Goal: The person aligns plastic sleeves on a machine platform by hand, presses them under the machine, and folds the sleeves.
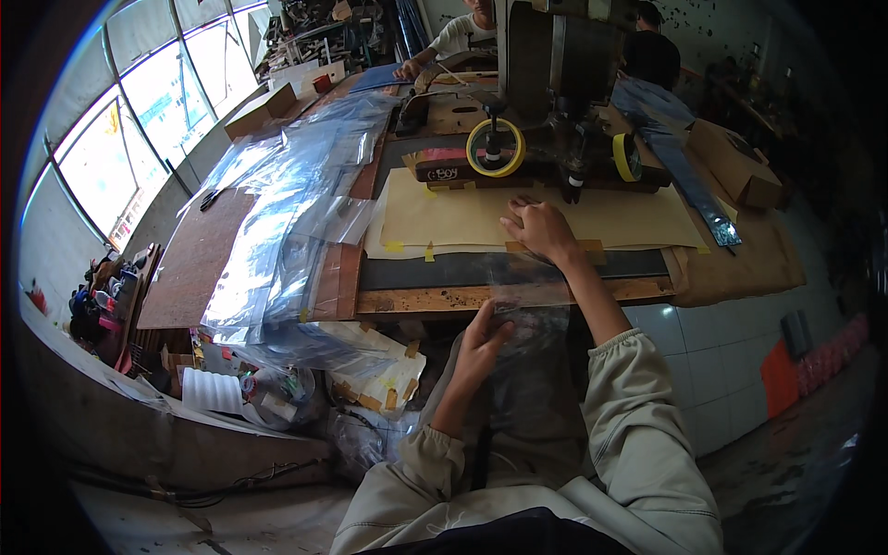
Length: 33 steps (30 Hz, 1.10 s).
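My left hand [479,344] is at the front edge of the work table, its fingers closed on the left edge of a clear plastic sheet [529,335]. The sheet hangs over the wooden table edge toward my lap, and its far end is hard to make out. My right hand [541,229] rests palm down on a cream-coloured board [444,217], thumb and fingers apart. Just beyond those fingers stands a press machine with a dark horizontal bar [546,171]. Rolls of yellow tape [496,148] hang on it.
Layered clear plastic sheets [277,231] cover the table's left side. Brown paper [740,264] and an open cardboard box [735,162] lie at the right. Across the table, a person [458,37] reaches over a blue stack; another person [645,46] stands further back.
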Each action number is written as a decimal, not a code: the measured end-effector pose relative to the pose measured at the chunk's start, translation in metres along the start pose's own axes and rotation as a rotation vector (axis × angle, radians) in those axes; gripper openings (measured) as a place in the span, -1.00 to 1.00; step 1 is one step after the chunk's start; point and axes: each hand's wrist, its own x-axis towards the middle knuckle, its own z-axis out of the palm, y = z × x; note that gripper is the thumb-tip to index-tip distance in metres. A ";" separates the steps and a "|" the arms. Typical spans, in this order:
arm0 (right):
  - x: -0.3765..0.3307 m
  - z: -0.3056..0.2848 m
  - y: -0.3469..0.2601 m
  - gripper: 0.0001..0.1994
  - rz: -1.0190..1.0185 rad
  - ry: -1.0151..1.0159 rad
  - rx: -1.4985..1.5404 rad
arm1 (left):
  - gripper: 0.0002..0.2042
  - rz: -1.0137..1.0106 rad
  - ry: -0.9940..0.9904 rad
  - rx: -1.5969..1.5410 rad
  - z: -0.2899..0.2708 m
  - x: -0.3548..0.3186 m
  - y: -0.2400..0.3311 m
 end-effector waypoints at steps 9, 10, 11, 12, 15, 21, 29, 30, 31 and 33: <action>0.000 -0.001 -0.001 -0.62 0.002 -0.016 0.011 | -0.67 -0.017 -0.019 -0.048 -0.002 0.001 -0.003; 0.000 -0.001 -0.001 -0.62 0.001 -0.016 0.010 | -0.67 -0.020 -0.010 -0.037 0.000 0.000 0.000; 0.000 0.000 0.000 -0.63 -0.009 -0.004 0.018 | -0.66 -0.022 -0.001 -0.025 0.000 0.000 0.001; -0.001 0.000 0.000 -0.63 -0.018 0.008 0.025 | -0.66 -0.022 -0.001 -0.025 -0.001 0.000 -0.001; -0.002 0.004 0.004 -0.63 -0.061 0.064 0.027 | -0.65 -0.047 0.013 -0.027 -0.003 -0.001 -0.006; -0.002 -0.005 -0.008 -0.62 0.001 -0.032 0.065 | -0.70 -0.061 0.022 -0.089 0.002 -0.006 0.004; -0.001 0.003 0.008 -0.61 -0.004 -0.030 0.060 | -0.69 -0.096 -0.106 -0.145 0.010 -0.002 0.031; 0.000 0.003 0.009 -0.60 -0.005 -0.029 0.083 | -0.69 -0.102 -0.098 -0.148 0.011 -0.003 0.035; 0.001 0.001 0.008 -0.60 -0.003 -0.032 0.083 | -0.68 -0.088 -0.122 -0.151 0.012 0.000 0.039; 0.004 -0.003 0.005 -0.59 0.113 -0.098 0.205 | -0.64 -0.055 -0.172 -0.157 0.011 0.004 0.046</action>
